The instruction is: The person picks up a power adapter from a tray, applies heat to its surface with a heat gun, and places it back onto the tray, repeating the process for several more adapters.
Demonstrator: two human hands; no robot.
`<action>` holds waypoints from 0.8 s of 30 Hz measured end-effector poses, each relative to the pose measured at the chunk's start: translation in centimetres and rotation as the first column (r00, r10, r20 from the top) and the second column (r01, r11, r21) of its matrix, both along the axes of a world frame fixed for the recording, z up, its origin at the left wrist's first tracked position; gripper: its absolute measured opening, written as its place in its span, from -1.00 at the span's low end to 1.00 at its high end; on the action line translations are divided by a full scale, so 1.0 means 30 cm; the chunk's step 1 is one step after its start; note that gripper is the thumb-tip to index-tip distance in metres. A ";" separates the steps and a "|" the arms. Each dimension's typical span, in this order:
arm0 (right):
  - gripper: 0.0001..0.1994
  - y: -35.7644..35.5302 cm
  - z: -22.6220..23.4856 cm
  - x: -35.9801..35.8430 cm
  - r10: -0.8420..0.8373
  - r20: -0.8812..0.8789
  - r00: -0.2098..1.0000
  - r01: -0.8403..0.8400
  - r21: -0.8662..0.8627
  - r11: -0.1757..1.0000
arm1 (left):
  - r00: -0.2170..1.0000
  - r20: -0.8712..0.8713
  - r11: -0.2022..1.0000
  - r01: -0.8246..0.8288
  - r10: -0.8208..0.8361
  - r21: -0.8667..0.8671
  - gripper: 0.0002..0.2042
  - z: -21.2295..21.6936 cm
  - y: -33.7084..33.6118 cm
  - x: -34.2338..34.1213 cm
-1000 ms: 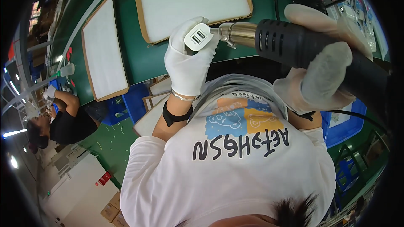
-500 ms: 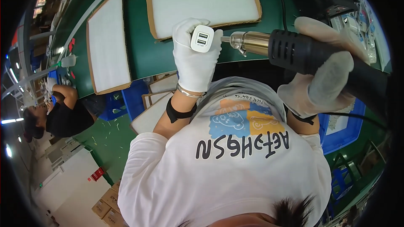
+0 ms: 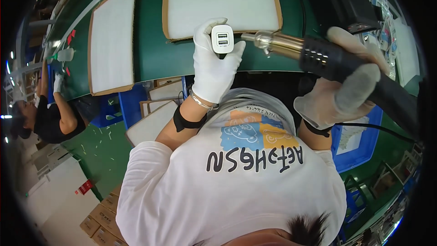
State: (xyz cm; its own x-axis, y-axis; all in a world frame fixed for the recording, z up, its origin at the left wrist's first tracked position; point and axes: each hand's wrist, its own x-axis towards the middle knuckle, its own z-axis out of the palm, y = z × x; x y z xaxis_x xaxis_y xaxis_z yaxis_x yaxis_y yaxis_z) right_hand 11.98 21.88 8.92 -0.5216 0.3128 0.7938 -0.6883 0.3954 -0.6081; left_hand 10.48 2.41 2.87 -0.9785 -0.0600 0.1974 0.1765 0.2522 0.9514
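A white USB car charger (image 3: 222, 39) with two ports faces up in my left hand (image 3: 215, 66). That hand wears a white glove, its fingers closed round the charger's body, and a dark part of the charger shows below the white face. My right hand (image 3: 339, 95), in a thin pale glove, grips a hot air gun (image 3: 318, 57) by its black handle. The gun's metal nozzle points left at the charger, with its tip close to my left fingers and a small gap between. A black cable runs off to the right.
On the green table (image 3: 157, 59) lie two shallow cardboard trays lined with white, one ahead (image 3: 223, 0) and one at the left (image 3: 114, 41). A black box-shaped device (image 3: 339, 2) stands at the far right. Blue bins (image 3: 359, 143) sit beneath the table edge. A co-worker (image 3: 54, 114) is at the left.
The charger and my left hand have moved slightly right in the view, and the charger stands straighter. The gun's nozzle has tilted a little, its tip a bit higher. The whole view has shifted.
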 end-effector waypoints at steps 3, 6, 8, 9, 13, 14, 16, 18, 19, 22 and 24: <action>-0.55 0.000 -0.002 0.020 -0.131 0.074 0.989 0.143 -0.190 0.971 | 0.999 0.023 0.995 0.043 -0.045 0.085 -0.50 0.010 -0.007 0.011; -0.53 -0.027 -0.013 0.021 -0.196 0.100 0.975 0.218 -0.314 0.924 | 0.996 0.052 0.986 0.058 -0.067 0.155 -0.49 0.015 -0.012 0.019; -0.50 -0.048 -0.010 0.029 -0.292 0.121 0.949 0.315 -0.451 0.835 | 0.989 0.101 0.976 0.082 -0.105 0.204 -0.50 0.020 -0.004 0.024; -0.50 -0.043 -0.014 0.041 -0.291 0.117 0.950 0.312 -0.443 0.841 | 0.990 0.098 0.974 0.080 -0.103 0.214 -0.50 0.026 -0.001 0.026; -0.51 -0.024 -0.017 0.099 -0.128 0.244 0.961 0.229 -0.451 0.863 | 0.981 0.143 0.959 0.091 -0.134 0.269 -0.51 0.043 0.004 0.034; -0.52 -0.026 -0.012 0.104 -0.140 0.245 0.959 0.240 -0.445 0.863 | 0.983 0.124 0.962 0.100 -0.135 0.253 -0.51 0.038 0.005 0.037; -0.53 -0.030 -0.003 0.116 -0.164 0.247 0.955 0.260 -0.435 0.862 | 0.987 0.085 0.968 0.117 -0.138 0.221 -0.52 0.032 0.008 0.045; -0.54 -0.024 -0.005 0.120 -0.133 0.191 0.972 0.205 -0.428 0.880 | 0.987 0.076 0.967 0.124 -0.144 0.222 -0.52 0.028 0.013 0.053; -0.55 -0.021 -0.006 0.120 -0.099 0.137 0.986 0.148 -0.420 0.895 | 0.987 0.069 0.967 0.128 -0.147 0.220 -0.52 0.026 0.015 0.058; -0.57 -0.018 0.007 0.141 -0.055 0.088 0.995 0.080 -0.320 0.944 | 0.982 0.087 0.961 0.142 -0.166 0.236 -0.51 0.032 0.014 0.078; -0.56 -0.021 0.030 0.155 -0.040 0.104 0.994 0.055 -0.143 0.988 | 0.970 0.139 0.951 0.157 -0.199 0.266 -0.50 0.040 0.013 0.090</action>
State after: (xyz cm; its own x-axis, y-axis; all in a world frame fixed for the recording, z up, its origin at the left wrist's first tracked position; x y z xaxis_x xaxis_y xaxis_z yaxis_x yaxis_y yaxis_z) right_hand 16.61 21.24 9.81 -0.5782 0.4472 0.6825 -0.6035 0.3286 -0.7265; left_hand 13.19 2.78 4.09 -0.9952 0.0906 0.0368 0.0351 -0.0202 0.9992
